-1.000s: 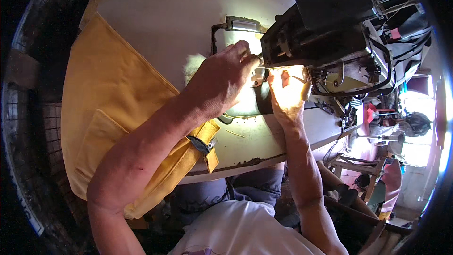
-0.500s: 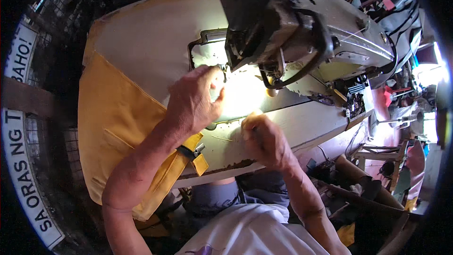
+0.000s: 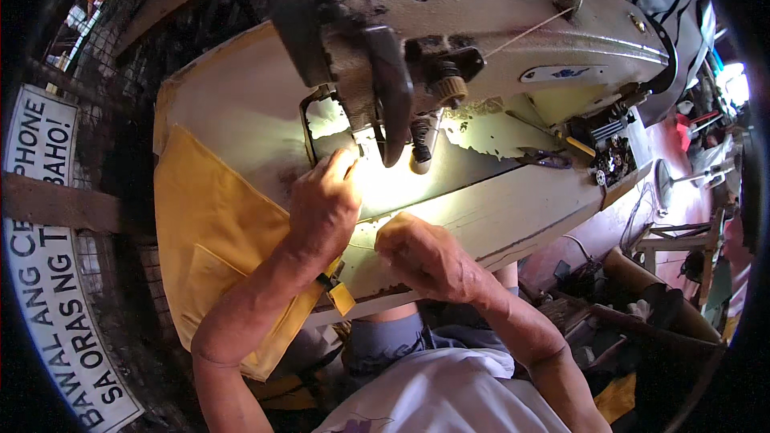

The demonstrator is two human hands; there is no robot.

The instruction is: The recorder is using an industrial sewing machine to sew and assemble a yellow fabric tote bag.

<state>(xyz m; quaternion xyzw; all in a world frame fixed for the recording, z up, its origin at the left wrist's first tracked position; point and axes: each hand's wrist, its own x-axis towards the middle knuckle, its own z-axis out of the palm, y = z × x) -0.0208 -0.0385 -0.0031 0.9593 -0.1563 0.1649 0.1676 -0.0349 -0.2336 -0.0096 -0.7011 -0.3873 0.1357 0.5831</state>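
Note:
A sewing machine [image 3: 481, 12] stands over the pale table, its lamp glaring on the needle area. My left hand [image 3: 325, 204] is raised at the needle and presser foot, thumb and forefinger pinched together; whatever lies between them is too small to make out. Lower and to the right, my right hand [image 3: 421, 256] is closed with its fingers curled in, and its contents are hidden. A thin thread [image 3: 357, 245] shows on the table between the hands. Yellow fabric [image 3: 220, 200] lies under my left forearm, with a yellow strap tab [image 3: 341, 297] and a dark buckle at its near edge.
Right of the needle lie dark-handled snips [image 3: 547, 159] and a screwdriver with a yellow handle [image 3: 579, 147]. A tray of bobbins and small parts [image 3: 616, 162] sits at the table's right end. Wire mesh and a white sign [image 3: 68, 297] stand at the left.
The view has shifted, showing more of the machine's top. My left fingers have closed into a pinch near the needle. My right hand has come closer to the left.

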